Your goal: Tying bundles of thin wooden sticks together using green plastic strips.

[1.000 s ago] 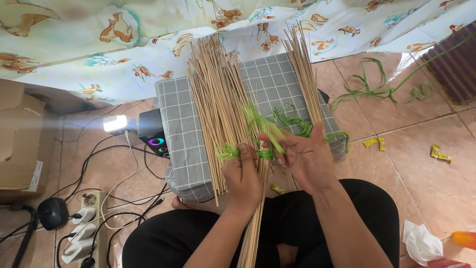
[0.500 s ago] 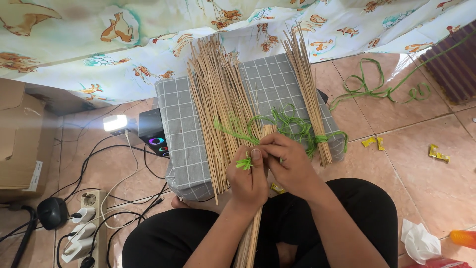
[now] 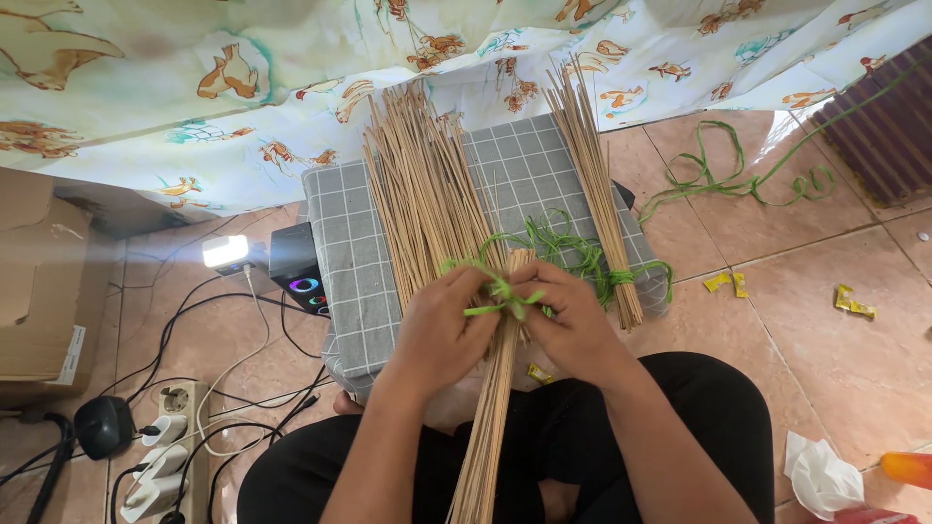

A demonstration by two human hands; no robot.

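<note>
Stick bundle (image 3: 490, 408) held upright-ish, long axis toward the lap; green strip (image 3: 497, 296) pinched by left hand (image 3: 442, 335) and right hand (image 3: 573, 325) across its top

Bundle of thin sticks (image 3: 490, 408): lower end runs off the bottom edge. Where the left hand (image 3: 442, 335) and right hand (image 3: 573, 325) close around it, the sticks and most of the green strip (image 3: 500, 296) are covered; knot not readable. Cardboard box (image 3: 34, 281) cut by left edge. Orange object (image 3: 908, 468) cut by right edge, kind unclear. Power strip (image 3: 160, 456) partly off the bottom.
</note>
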